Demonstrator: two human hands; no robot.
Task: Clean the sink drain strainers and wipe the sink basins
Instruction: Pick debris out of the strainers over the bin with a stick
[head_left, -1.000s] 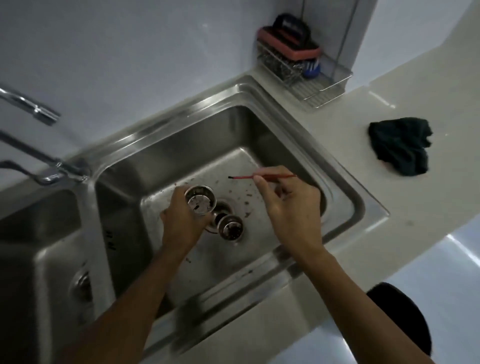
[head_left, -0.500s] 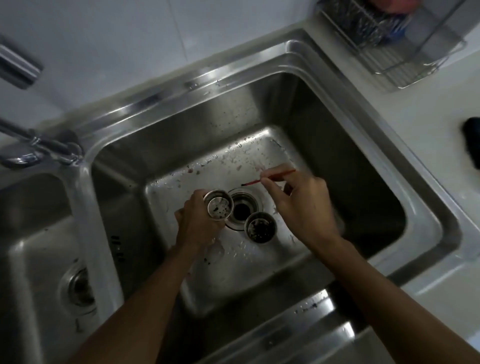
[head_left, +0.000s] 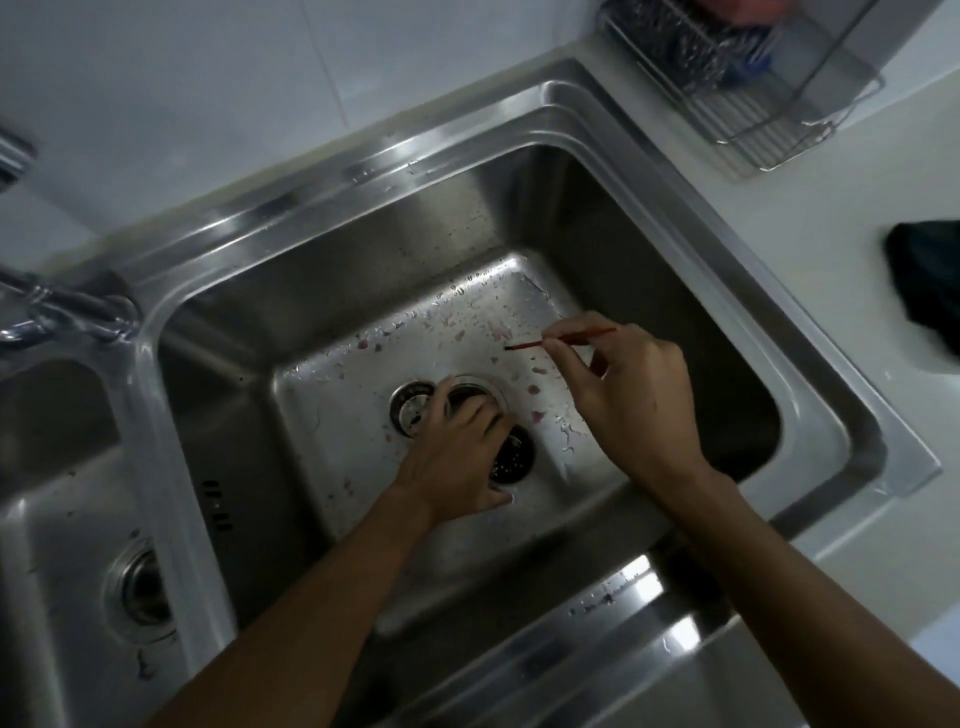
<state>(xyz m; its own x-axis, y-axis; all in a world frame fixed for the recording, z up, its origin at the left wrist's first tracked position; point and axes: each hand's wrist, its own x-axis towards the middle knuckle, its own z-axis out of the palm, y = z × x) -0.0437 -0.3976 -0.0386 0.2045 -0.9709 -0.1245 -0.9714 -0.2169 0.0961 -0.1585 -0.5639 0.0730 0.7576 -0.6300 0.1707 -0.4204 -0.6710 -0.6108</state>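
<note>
Counter (head_left: 831, 249): pale, wraps the sink at right and rear.
Right basin (head_left: 415, 260): steel, wet floor strewn with pinkish scraps (head_left: 496, 327); both hands work inside it.
Left basin (head_left: 52, 519): partly in view, its drain (head_left: 143, 587) is visible.
Rack (head_left: 753, 104): wire, on the counter at the rear right corner, holding scouring items.
Cloth (head_left: 924, 280): dark, bunched, on the counter at the right edge.
Faucet (head_left: 67, 306): chrome, mounted behind the divider between the basins.
Right hand (head_left: 639, 395): raised above the basin floor, thumb and fingertips pinching the stick.
Left hand (head_left: 457, 452): lies over the centre drain (head_left: 470, 389), fingers curled, thumb against the strainer; cannot tell whether it grips.
Strainer (head_left: 413, 415): steel cup, just left of the drain.
Dark strainer (head_left: 514, 460): perforated, on the basin floor beside the drain, partly under the left hand.
Stick (head_left: 561, 338): thin, red, dark-tipped, pointing left.
</note>
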